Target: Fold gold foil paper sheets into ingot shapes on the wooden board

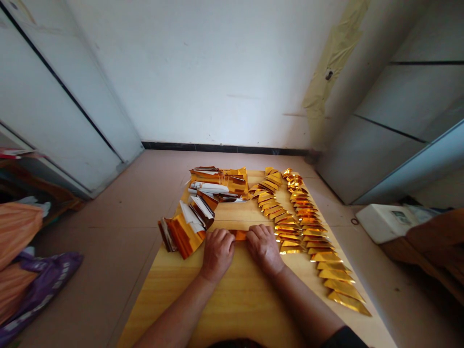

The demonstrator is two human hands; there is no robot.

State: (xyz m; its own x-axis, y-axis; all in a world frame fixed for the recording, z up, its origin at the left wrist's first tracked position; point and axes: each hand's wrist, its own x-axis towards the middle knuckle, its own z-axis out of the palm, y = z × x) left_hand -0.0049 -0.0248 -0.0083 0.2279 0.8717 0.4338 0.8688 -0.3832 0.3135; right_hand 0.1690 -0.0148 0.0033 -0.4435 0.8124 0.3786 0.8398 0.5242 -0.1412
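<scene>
A strip of gold foil paper (239,235) stretches between my hands, low over the wooden table. My left hand (218,251) grips its left end with the fingers curled over it. At the other end, my right hand (265,245) is closed on the same strip. To the left lie loose gold foil sheets (184,234) with white undersides, and farther back sits a stack of more sheets (235,180). Folded gold paper pieces (277,212) overlap in a curved row just right of my right hand. A second, longer row of folded pieces (321,241) runs along the table's right side.
The wooden table (217,309) stands on a tiled floor before a white wall (217,72). Cabinets flank it. At left on the floor are orange and purple bags (43,280); at right a white box (384,222) rests by brown cardboard.
</scene>
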